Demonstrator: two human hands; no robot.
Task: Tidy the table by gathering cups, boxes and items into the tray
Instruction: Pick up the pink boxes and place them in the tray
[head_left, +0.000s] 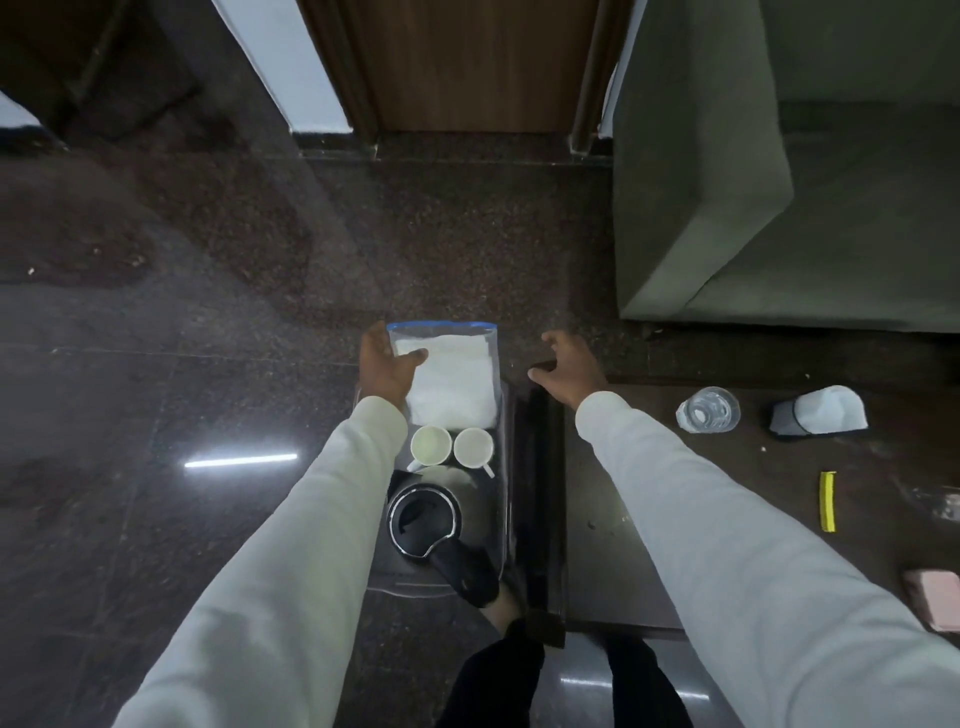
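Observation:
A silvery tray (485, 512) sits just left of the dark table (597, 525), over the floor. In it lie a clear plastic bag with a blue top and white folded cloth (452, 379) at the far end, two white cups (430, 445) (473, 447) side by side, and a black kettle (425, 519) nearest me. My left hand (387, 366) grips the bag's left edge, thumb on top. My right hand (569, 364) hovers with fingers spread over the table's far left corner, holding nothing.
On the table to the right lie a clear water bottle (708, 409), a white and grey pouch (818, 410), a yellow comb (828, 501) and a pink box (935, 597). A green sofa (727, 182) stands behind the table. Polished dark floor lies to the left.

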